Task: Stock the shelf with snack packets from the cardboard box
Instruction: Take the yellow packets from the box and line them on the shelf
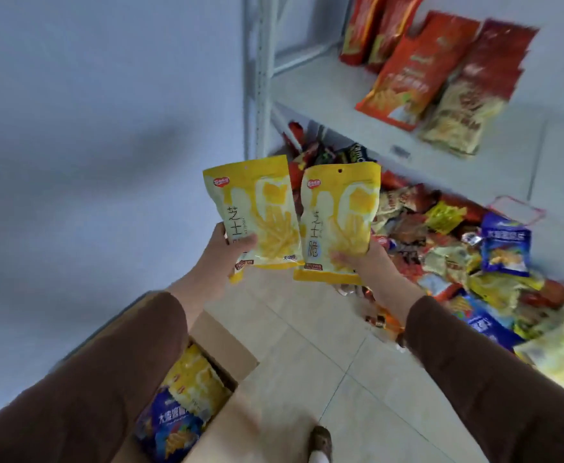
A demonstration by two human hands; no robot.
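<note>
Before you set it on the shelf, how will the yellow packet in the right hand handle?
Probably light: the right hand holds the yellow packet upright by its bottom edge alone. Likely semi-stiff, since it stands without drooping. Its glossy film looks slippery, and it may tip over like the red packets leaning on the shelf.

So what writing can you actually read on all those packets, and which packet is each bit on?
"芝士": left yellow packet, in the left hand; lower characters hidden by the thumb.
"芝士脆": right yellow packet, in the right hand.
Red logos and small print on both: too small.
Blue packet in the cardboard box, red shelf packets, floor pile: blurred.
</note>
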